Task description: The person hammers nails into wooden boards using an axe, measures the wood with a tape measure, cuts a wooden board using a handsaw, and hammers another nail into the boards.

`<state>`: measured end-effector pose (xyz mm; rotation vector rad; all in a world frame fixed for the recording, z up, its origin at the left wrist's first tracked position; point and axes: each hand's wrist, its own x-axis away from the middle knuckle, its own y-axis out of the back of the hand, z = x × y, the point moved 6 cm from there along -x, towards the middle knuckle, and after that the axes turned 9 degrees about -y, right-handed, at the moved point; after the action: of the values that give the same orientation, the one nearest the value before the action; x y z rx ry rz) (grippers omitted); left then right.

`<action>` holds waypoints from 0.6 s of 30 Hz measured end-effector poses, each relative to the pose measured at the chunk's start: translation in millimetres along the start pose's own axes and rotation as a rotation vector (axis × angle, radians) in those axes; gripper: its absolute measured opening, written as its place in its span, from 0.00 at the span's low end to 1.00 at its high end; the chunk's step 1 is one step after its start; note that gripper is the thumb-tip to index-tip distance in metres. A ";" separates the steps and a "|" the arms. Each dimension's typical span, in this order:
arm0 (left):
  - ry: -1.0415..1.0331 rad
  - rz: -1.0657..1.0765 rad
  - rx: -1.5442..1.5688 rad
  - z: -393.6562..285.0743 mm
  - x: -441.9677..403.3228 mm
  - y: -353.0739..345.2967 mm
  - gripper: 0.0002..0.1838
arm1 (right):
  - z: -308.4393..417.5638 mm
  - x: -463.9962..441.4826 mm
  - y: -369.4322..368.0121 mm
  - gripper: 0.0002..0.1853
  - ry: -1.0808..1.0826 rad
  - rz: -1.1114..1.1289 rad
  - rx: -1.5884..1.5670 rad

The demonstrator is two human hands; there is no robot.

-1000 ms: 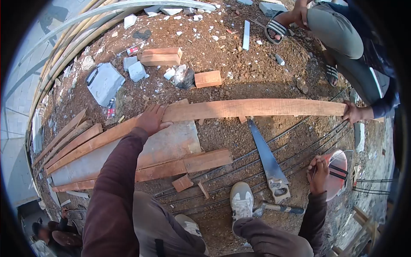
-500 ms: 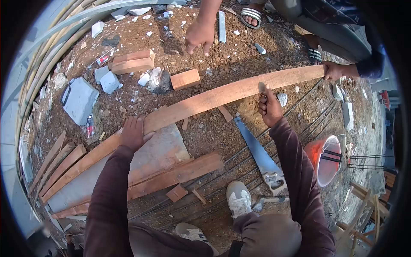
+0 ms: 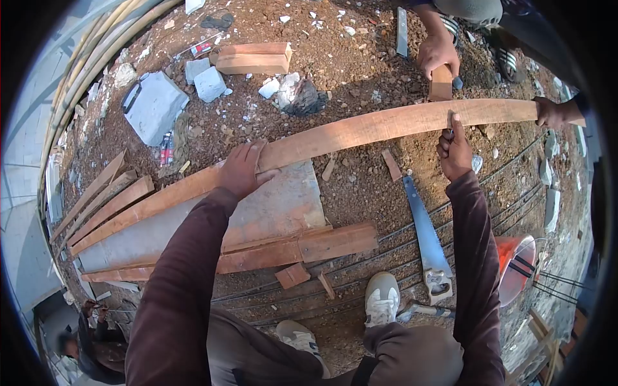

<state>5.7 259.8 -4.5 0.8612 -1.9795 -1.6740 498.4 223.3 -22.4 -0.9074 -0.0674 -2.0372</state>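
Observation:
A long wooden plank (image 3: 360, 132) runs across the view. My left hand (image 3: 243, 170) is wrapped round its near edge, left of the middle. Further right, my right hand (image 3: 455, 151) touches the plank's lower edge with its index finger stretched up; the other fingers are curled round something small and greyish that I cannot make out. Another person's hand (image 3: 552, 113) grips the plank's right end. Their other hand (image 3: 439, 55) holds a short wood block (image 3: 441, 82) just behind the plank. Beneath my left hand lies a grey sheet (image 3: 277, 199) edged with timber.
A handsaw (image 3: 425, 225) lies between my arms, with a hammer (image 3: 425, 311) near my shoe. An orange bucket (image 3: 515, 267) stands right. Steel rods (image 3: 399, 241) cross the ground. Wood blocks (image 3: 254, 59) and a white broken slab (image 3: 154, 108) lie at the upper left. Another person (image 3: 96, 347) is at lower left.
The other person's hand has taken hold of the short wood block and carried it right, to the plank. My right index finger now stretches up along the plank. The view has shifted.

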 end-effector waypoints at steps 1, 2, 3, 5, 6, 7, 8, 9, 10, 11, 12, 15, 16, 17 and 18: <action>0.000 -0.003 0.000 -0.5 -0.6 0.5 0.44 | -1.2 -2.2 0.6 0.24 0.001 0.004 0.005; 0.000 -0.007 0.002 -1.9 -1.3 0.1 0.44 | -1.9 -3.5 2.3 0.24 0.003 0.005 0.011; -0.010 -0.013 -0.015 -3.4 -2.3 0.1 0.44 | -4.4 -7.2 3.3 0.25 -0.005 -0.012 0.012; -0.027 -0.022 -0.053 -3.8 -2.6 0.2 0.43 | -9.0 -12.5 5.1 0.20 0.014 -0.008 0.022; -0.031 -0.020 -0.053 -3.6 -2.8 -1.0 0.43 | -9.9 -14.4 7.0 0.19 0.024 -0.004 0.030; -0.034 -0.019 -0.056 -2.2 -3.6 -2.1 0.43 | -12.3 -14.9 9.1 0.20 0.018 -0.013 0.043; -0.037 -0.015 -0.059 -1.4 -3.8 -3.3 0.43 | -15.1 -15.5 10.7 0.20 0.018 -0.016 0.044; -0.042 -0.007 -0.053 -1.5 -3.9 -5.1 0.43 | -18.6 -15.7 11.8 0.21 0.018 -0.019 0.045; -0.047 -0.001 -0.049 -1.2 -5.1 -5.9 0.43 | -19.4 -15.9 12.0 0.21 0.021 -0.019 0.045; -0.052 0.004 -0.049 -0.1 -6.1 -5.6 0.43 | -20.4 -15.5 13.6 0.22 0.004 -0.038 0.059; -0.041 0.019 -0.048 1.3 -5.8 -5.4 0.43 | -21.9 -16.9 12.6 0.23 0.012 -0.041 0.064; -0.031 0.045 -0.052 0.2 -9.2 -7.0 0.43 | -28.8 -20.2 19.1 0.25 0.019 -0.079 0.086; -0.038 0.044 -0.060 -0.4 -9.0 -7.6 0.43 | -29.8 -20.0 20.0 0.25 0.023 -0.094 0.092; -0.043 0.044 -0.071 -0.8 -8.5 -8.3 0.43 | -31.0 -22.2 18.6 0.25 0.025 -0.106 0.099; -0.038 0.050 -0.072 -0.1 -8.1 -9.5 0.43 | -32.4 -24.8 16.6 0.26 0.027 -0.115 0.104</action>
<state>13.6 264.4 -13.1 0.7531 -1.9367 -1.7340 500.6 218.7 -66.1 -0.8273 -0.2127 -2.1312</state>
